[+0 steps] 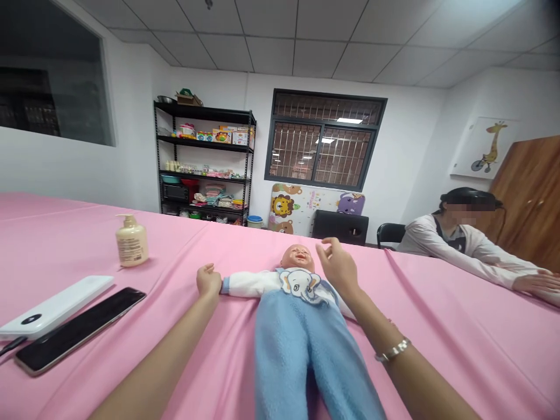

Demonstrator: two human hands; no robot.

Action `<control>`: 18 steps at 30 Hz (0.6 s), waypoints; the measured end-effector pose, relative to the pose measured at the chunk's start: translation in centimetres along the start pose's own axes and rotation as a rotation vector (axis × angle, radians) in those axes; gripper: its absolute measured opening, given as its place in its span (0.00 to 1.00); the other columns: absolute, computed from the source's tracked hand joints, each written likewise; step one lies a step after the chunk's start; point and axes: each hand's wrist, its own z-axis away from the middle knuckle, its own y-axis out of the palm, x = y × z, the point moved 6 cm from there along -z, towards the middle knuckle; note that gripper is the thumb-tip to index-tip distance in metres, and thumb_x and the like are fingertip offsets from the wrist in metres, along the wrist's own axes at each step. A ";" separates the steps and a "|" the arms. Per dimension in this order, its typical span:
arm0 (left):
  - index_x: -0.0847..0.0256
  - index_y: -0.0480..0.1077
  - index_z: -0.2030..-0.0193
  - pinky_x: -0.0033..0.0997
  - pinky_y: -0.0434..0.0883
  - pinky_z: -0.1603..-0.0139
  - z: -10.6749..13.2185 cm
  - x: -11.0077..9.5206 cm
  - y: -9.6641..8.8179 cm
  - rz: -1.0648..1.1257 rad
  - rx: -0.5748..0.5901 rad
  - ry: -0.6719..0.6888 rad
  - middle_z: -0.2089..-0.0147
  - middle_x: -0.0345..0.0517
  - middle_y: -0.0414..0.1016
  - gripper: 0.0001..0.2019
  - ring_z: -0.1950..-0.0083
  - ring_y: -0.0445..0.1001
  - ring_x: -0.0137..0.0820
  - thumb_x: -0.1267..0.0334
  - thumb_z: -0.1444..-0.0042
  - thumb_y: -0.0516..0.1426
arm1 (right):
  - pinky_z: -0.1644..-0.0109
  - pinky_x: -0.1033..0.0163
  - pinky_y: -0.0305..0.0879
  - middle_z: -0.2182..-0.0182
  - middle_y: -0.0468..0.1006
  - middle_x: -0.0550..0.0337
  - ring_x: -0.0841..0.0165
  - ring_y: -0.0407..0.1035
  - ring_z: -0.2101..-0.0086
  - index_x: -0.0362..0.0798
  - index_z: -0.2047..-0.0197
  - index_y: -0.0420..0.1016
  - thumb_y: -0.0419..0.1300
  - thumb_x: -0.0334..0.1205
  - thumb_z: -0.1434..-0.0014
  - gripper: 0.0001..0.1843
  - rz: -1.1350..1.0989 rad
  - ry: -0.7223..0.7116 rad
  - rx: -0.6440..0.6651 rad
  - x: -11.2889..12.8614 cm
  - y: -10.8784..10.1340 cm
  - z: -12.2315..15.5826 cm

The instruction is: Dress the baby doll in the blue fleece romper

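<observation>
Presently, you have two bare hands over one baby doll (282,321), which lies on its back, head away from you, on one pink tablecloth (184,326). Left hand (209,281), one: fingers curled in, set against the doll's one light-blue cuff (226,285) in sight, that sleeve stretched out sideways; whether your fingers pinch the doll's hand inside, you cannot tell from this view. Right hand (339,265), one: fingers loosely bent and apart, nothing visible between them, just beside the doll's head (298,256); your forearm, wearing one silver bracelet (399,349), crosses in front of the doll's other sleeve. Doll's clothing: two white sleeves, two fleecy blue trouser legs, one elephant face (301,286) on the chest. To your left, well apart from the doll: one cream pump bottle (132,242), upright; one white oblong device (61,306) with one black cable (13,345); one smartphone (83,329), dark screen upward, just beside the device. To your right: one co-worker (437,233), arms laid along the table; one black chair (391,232). Beyond the table: one black shelving unit (205,144), stocked; one barred window (324,140); one cartoon-animal panel (301,213); one giraffe picture (485,146); one wooden cabinet (531,192).
</observation>
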 end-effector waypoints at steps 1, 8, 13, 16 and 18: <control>0.61 0.62 0.65 0.43 0.64 0.49 0.1 -0.6 -0.1 -0.014 -0.014 0.041 0.60 0.51 0.68 0.18 0.50 0.66 0.41 0.77 0.67 0.49 | 0.72 0.66 0.51 0.76 0.72 0.61 0.67 0.66 0.74 0.49 0.58 0.64 0.47 0.49 0.42 0.15 -0.009 0.010 0.008 -1.1 -0.4 0.6; 0.61 0.63 0.62 0.34 0.66 0.55 6.1 -5.1 3.7 -0.072 0.370 0.461 0.62 0.45 0.69 0.12 0.58 0.69 0.34 0.73 0.55 0.48 | 0.66 0.60 0.60 0.73 0.74 0.58 0.63 0.69 0.71 0.47 0.59 0.64 0.47 0.54 0.45 0.20 -0.220 0.157 0.244 -12.2 3.7 7.5; 0.61 0.63 0.68 0.32 0.64 0.60 11.8 -4.9 6.9 -0.221 0.755 0.556 0.66 0.43 0.70 0.10 0.63 0.68 0.35 0.57 0.44 0.48 | 0.63 0.59 0.63 0.68 0.75 0.54 0.61 0.70 0.66 0.45 0.63 0.68 0.50 0.55 0.47 0.21 -0.462 0.230 0.267 -14.0 6.2 9.3; 0.60 0.61 0.72 0.30 0.60 0.66 13.0 -5.0 7.1 -0.368 0.858 0.631 0.71 0.42 0.68 0.15 0.67 0.66 0.34 0.54 0.41 0.44 | 0.63 0.59 0.64 0.69 0.75 0.54 0.61 0.70 0.66 0.44 0.62 0.68 0.51 0.54 0.48 0.21 -0.525 0.255 0.266 -13.3 6.3 9.3; 0.59 0.59 0.75 0.29 0.58 0.69 12.9 -4.9 7.0 -0.433 0.882 0.623 0.74 0.40 0.65 0.17 0.71 0.65 0.33 0.52 0.40 0.43 | 0.63 0.59 0.63 0.68 0.75 0.54 0.61 0.70 0.66 0.44 0.61 0.67 0.51 0.54 0.47 0.21 -0.548 0.254 0.302 -12.8 6.3 9.3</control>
